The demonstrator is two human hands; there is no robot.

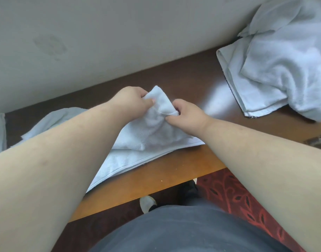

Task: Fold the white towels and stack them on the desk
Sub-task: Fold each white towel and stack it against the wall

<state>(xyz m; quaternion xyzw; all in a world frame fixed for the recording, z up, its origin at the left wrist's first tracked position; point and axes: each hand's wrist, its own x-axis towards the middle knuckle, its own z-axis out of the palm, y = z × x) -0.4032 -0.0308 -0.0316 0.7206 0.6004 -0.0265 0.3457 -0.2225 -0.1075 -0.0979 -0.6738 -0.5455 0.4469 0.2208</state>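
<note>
My left hand (131,100) and right hand (186,116) both pinch the raised corner of the white towel (152,131), fingers curled into the cloth, to find its edge for folding. It drapes below my hands over the desk (174,166). Unfolded towels (276,64) lie heaped far right, clear of me.

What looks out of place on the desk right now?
The pile of towels at the far right is rumpled, not folded. Both the left hand and right hand grip a bunched towel mid-fold.
</note>
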